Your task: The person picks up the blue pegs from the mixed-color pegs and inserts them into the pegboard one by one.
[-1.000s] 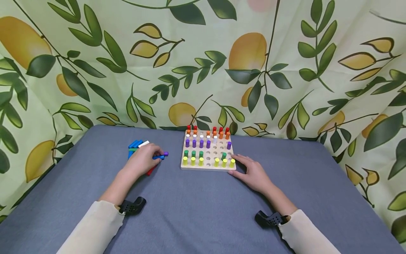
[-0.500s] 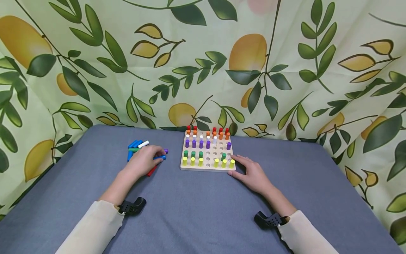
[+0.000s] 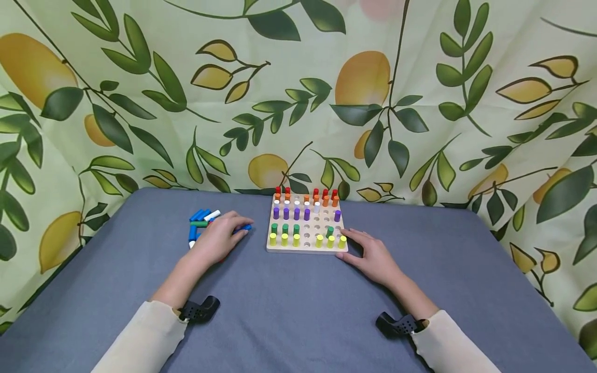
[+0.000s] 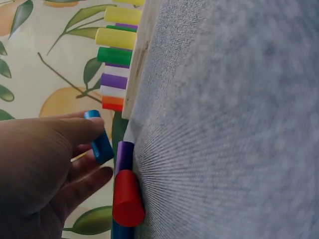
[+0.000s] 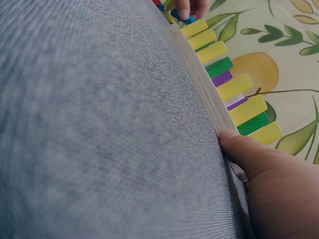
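In the left wrist view, my left hand (image 3: 215, 241) pinches a blue peg (image 4: 99, 139) between thumb and fingers, lifted off the cloth. It is left of a wooden pegboard (image 3: 325, 218), apart from it. Beneath that hand lie a red peg (image 4: 128, 199) and a purple peg (image 4: 124, 155). My right hand (image 3: 375, 257) holds the board's front right corner, thumb against the front edge and fingers at the right side. Rows of red, orange, white, purple, green and yellow pegs stand upright in the board, with several bare holes among them.
Loose pegs lie left of and behind my left hand, among them a white peg (image 3: 212, 215), a green peg (image 3: 199, 224) and a blue peg (image 3: 193, 233). Grey cloth (image 3: 298, 311) covers the table. A leaf-patterned curtain (image 3: 298, 119) hangs behind it.
My left hand has picked up the blue peg and shifted slightly right with it, uncovering a white peg behind the wrist. The right hand stays at the board's corner.
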Demonstrator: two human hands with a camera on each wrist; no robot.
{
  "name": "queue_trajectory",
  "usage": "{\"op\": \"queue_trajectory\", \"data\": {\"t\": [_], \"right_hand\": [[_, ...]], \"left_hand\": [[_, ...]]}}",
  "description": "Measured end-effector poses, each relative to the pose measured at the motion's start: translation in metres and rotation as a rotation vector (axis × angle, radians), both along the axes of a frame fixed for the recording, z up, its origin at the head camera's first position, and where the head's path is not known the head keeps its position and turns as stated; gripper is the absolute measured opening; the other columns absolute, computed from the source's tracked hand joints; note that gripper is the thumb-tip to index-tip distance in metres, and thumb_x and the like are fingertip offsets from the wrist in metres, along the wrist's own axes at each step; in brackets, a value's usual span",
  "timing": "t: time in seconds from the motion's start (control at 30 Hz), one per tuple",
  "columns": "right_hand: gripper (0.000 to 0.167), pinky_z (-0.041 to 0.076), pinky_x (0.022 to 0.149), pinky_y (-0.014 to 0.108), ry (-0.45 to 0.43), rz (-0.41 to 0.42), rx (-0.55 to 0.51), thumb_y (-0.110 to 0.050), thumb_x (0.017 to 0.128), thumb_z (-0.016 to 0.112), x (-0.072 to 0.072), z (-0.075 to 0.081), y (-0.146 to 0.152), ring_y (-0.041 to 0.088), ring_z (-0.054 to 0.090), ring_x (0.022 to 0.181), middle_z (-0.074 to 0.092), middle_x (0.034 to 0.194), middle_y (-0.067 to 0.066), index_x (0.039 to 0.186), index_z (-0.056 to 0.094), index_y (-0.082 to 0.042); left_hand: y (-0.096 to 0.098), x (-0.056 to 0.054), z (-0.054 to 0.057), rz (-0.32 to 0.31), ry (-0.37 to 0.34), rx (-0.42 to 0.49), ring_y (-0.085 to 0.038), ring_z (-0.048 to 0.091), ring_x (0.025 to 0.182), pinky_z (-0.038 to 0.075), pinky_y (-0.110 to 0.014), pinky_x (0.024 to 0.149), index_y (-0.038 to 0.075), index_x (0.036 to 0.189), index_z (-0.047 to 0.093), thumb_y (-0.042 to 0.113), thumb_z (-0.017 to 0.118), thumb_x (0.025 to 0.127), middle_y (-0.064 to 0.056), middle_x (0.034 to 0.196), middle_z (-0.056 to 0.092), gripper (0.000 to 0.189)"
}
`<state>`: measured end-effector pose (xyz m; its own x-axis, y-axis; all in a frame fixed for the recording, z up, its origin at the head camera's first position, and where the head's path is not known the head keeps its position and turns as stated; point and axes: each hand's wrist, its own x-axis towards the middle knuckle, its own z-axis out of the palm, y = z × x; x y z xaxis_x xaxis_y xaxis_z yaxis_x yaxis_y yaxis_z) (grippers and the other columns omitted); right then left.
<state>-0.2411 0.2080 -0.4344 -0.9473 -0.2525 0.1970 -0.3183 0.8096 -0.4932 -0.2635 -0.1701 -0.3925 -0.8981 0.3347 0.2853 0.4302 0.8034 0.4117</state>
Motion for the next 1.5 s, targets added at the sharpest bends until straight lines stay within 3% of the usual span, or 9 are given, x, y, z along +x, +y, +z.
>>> {"op": "queue_trajectory", "data": {"t": [0.23,0.5,0.73,1.03,1.17,1.5], "right_hand": [[0.066,0.037,0.114,0.065,-0.010,-0.005,-0.013,-0.046,0.089,0.075,-0.001,0.002,-0.001,0.043,0.048,0.141,0.055,0.148,0.019,0.145,0.056,-0.016],[0.065,0.036,0.114,0.065,-0.015,-0.016,-0.026,-0.044,0.089,0.076,0.001,0.001,-0.001,0.044,0.048,0.140,0.055,0.148,0.020,0.144,0.058,-0.015],[0.065,0.037,0.113,0.066,-0.023,-0.031,-0.037,-0.045,0.089,0.076,0.001,0.000,-0.002,0.044,0.049,0.139,0.056,0.147,0.020,0.144,0.058,-0.015],[0.066,0.037,0.112,0.067,-0.036,-0.038,-0.044,-0.045,0.087,0.077,0.000,-0.001,0.001,0.044,0.049,0.140,0.056,0.148,0.019,0.144,0.058,-0.017],[0.065,0.037,0.112,0.067,-0.033,-0.053,-0.063,-0.044,0.086,0.078,0.001,-0.003,0.001,0.044,0.049,0.139,0.056,0.147,0.020,0.142,0.060,-0.017],[0.064,0.040,0.111,0.064,-0.021,-0.052,-0.063,-0.043,0.084,0.081,0.000,-0.002,-0.002,0.042,0.052,0.137,0.059,0.145,0.020,0.140,0.062,-0.017]], "left_hand": [[0.007,0.000,0.004,0.019,-0.014,0.084,-0.022,0.062,0.092,0.055,-0.042,0.083,0.005,0.119,0.073,0.013,0.069,0.096,-0.010,0.108,0.070,0.024],[0.030,-0.001,0.003,0.130,-0.092,0.222,-0.025,0.069,0.094,0.060,-0.044,0.087,0.003,0.119,0.072,0.012,0.073,0.093,-0.015,0.110,0.072,0.027],[0.050,-0.003,0.005,0.175,-0.096,0.309,-0.026,0.070,0.098,0.060,-0.043,0.086,0.003,0.119,0.072,0.011,0.072,0.094,-0.015,0.111,0.072,0.026],[0.063,-0.008,-0.004,0.269,-0.190,0.469,-0.027,0.072,0.099,0.061,-0.042,0.086,0.005,0.119,0.071,0.012,0.071,0.095,-0.015,0.112,0.074,0.026],[0.070,-0.011,-0.008,0.274,-0.193,0.508,-0.027,0.073,0.100,0.060,-0.043,0.089,0.004,0.119,0.071,0.013,0.070,0.095,-0.015,0.113,0.074,0.025],[0.072,-0.012,-0.009,0.246,-0.106,0.530,-0.029,0.071,0.104,0.059,-0.045,0.092,0.008,0.126,0.070,0.009,0.068,0.097,-0.016,0.118,0.070,0.030]]}}
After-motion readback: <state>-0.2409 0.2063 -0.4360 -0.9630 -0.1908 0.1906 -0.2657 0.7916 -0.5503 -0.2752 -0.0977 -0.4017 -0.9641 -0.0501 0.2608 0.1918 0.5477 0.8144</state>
